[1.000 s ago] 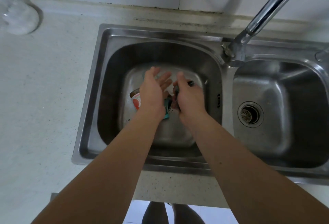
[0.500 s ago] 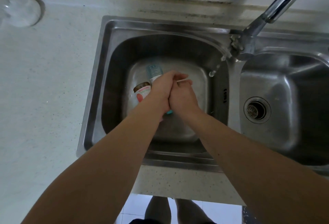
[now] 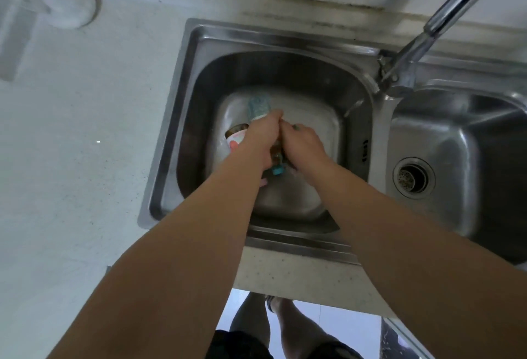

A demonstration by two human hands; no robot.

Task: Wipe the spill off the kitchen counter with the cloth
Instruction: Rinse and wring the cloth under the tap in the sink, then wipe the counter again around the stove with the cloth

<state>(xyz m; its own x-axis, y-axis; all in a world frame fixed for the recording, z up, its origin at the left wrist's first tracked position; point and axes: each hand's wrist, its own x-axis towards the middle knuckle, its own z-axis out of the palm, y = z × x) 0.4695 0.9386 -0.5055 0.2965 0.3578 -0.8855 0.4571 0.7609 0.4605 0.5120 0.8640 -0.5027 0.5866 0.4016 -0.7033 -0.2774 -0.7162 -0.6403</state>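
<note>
Far left, rear corner: clear glass vessel (image 3: 61,2) on pale speckled stone counter (image 3: 71,145), blurred, shape not certain.

Centre: double-bowl stainless steel sink (image 3: 171,119) set into counter. In left bowl, on the bottom: pale blue-and-white printed packet (image 3: 258,106) lying toward the rear, and a tipped white cup with red-pink print (image 3: 236,139), open mouth up-left, partly under left wrist.

Left hand (image 3: 261,139) and right hand (image 3: 303,145) both down over the left bowl, pressed side by side, fingertips meeting near the packet. Fingers of both curled inward. Between the palms, a brownish wet mass with a teal-blue edge (image 3: 277,170) poking out below the heels of the hands; likely the cloth, but too hidden to tell for sure. Grip of each hand on it not visible; cannot tell what either one holds.

Right of hands: chrome swivel faucet (image 3: 445,19) rising from the divider between bowls, spout running up and out of view to the right. Right bowl holds a round metal drain strainer (image 3: 413,179).

Bottom edge: person's bare legs (image 3: 256,327) on pale floor tile below counter front.
</note>
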